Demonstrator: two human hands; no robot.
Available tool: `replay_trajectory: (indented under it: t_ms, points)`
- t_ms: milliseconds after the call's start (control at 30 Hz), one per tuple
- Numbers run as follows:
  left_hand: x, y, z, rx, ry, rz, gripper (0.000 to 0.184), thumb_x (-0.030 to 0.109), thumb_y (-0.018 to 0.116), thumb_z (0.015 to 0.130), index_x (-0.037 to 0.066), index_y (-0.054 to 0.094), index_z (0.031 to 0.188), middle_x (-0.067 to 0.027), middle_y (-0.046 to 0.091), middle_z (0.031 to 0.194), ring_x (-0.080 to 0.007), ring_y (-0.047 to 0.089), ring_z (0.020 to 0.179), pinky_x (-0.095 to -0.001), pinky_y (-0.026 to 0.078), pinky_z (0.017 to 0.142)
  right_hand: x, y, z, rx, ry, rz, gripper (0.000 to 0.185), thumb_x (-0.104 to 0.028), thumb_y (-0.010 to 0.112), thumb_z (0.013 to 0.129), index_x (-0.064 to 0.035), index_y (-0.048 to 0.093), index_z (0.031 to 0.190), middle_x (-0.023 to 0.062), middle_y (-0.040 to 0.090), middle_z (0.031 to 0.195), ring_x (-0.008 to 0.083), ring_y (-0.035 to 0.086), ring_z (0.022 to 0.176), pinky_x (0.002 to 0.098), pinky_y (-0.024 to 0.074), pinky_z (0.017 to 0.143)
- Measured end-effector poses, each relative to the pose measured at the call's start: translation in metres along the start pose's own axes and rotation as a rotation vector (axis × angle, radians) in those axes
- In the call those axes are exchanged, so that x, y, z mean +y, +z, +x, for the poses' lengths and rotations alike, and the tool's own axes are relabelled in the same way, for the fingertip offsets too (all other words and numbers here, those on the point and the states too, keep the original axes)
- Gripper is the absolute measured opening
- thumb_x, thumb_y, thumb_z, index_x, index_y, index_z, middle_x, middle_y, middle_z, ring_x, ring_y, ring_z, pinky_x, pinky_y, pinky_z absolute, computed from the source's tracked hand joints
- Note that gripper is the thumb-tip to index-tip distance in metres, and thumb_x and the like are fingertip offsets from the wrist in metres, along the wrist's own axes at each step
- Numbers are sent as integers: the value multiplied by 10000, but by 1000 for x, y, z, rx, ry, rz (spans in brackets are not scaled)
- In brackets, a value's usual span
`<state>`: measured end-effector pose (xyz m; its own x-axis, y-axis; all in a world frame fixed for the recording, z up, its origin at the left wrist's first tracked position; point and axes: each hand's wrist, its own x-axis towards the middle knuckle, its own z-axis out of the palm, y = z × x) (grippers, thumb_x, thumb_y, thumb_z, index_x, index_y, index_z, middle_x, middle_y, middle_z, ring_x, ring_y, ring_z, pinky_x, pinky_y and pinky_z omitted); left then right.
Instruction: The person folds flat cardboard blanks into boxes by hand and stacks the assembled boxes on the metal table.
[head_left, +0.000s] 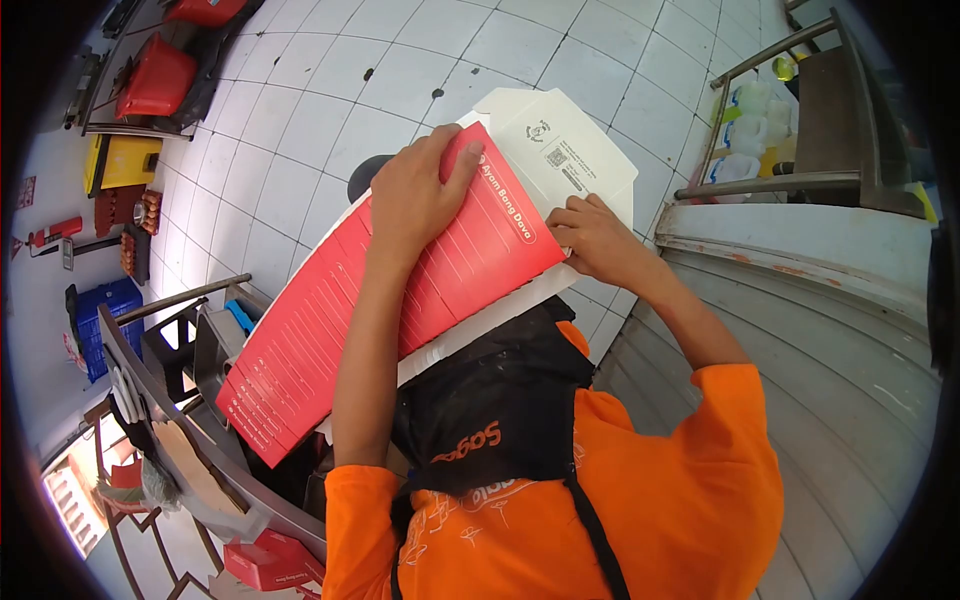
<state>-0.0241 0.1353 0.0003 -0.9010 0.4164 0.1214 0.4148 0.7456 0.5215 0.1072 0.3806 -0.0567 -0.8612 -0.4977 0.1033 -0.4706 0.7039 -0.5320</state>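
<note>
A long red and white cardboard food box (470,255), printed "Ayam Bang Dava", lies partly folded across my front. My left hand (415,195) is closed over its far edge, thumb on the red face and other fingers partly hidden. At the box's right end my right hand (597,240) has its fingers curled, pinching the edge where the red panel meets the white part. A white flap (565,145) with a small logo and a QR code sticks out beyond both hands. The box's underside is hidden.
At left is a metal-framed counter (215,470) with brown cardboard and another red box (270,562). A blue crate (108,325) and red chairs (158,78) stand farther off. On the right, a rack (800,180) holds plastic bottles above a shutter (780,380). White tiles cover the floor.
</note>
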Motion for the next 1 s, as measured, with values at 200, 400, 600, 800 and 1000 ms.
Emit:
replay_trajectory:
  t_ms: [200,400,600,800,1000]
  points:
    - [3,-3,-2,11,-42,10,479,486,621,1009,62,718,1211,-137,775,994,-322,736,907,-441,558,788,-2,-12,2,14,-64,-32,239,-31,777,733,-153,725,932,-70,642,939,187,537,910,350,403,839]
    - [-1,1,-2,46,-10,-16,490,494,634,1001,60,719,1212,-139,777,1007,-322,736,915,-440,559,801,-1,2,6,29,-45,-21,291,-11,762,747,-162,732,994,-62,647,964,188,542,911,345,413,826]
    - [-1,0,0,3,-16,-13,522,522,616,1009,69,717,1247,-136,780,1050,-325,740,925,-432,558,809,1,8,-5,-19,12,205,273,29,722,815,-78,701,1065,58,659,1051,281,613,1001,408,495,867]
    - [-1,-3,2,-27,-49,-6,511,530,591,1020,92,723,1247,-139,777,1052,-329,739,935,-436,554,800,0,6,-7,-165,173,381,326,54,667,858,-7,663,1179,165,641,1178,390,643,1107,460,538,950]
    - [-1,-2,-1,31,14,-12,410,421,569,1045,68,729,1179,-150,769,967,-342,726,856,-448,550,752,-4,6,5,-310,120,435,368,25,646,875,-25,665,1239,177,643,1212,391,646,1117,447,542,951]
